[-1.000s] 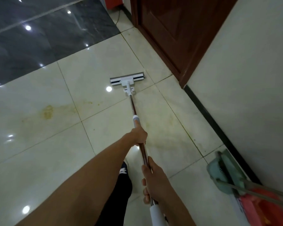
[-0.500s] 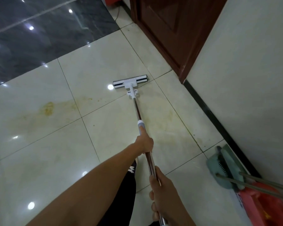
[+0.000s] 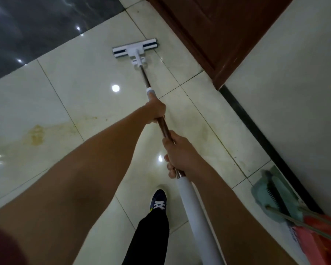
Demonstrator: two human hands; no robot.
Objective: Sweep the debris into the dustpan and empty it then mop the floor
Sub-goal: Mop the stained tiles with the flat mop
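A flat mop with a white head (image 3: 135, 48) lies on the pale floor tiles (image 3: 88, 73) near the brown door. Its metal pole (image 3: 144, 77) runs back toward me and ends in a white grip (image 3: 195, 213). My left hand (image 3: 157, 109) is closed around the pole just below a white collar. My right hand (image 3: 180, 153) grips the pole lower down, above the white grip. A yellowish stain (image 3: 36, 134) marks the tiles at the left. A green dustpan with a brush (image 3: 273, 194) leans by the wall at the lower right.
A brown door (image 3: 218, 25) and a white wall (image 3: 294, 92) with a black skirting strip (image 3: 256, 131) bound the right side. Dark glossy tiles (image 3: 36, 25) lie at the far left. My shoe (image 3: 158, 201) stands below the hands. Something red (image 3: 317, 238) lies beside the dustpan.
The mop head has been pushed forward toward the door. Both arms have stretched out with it, and my view has moved forward.
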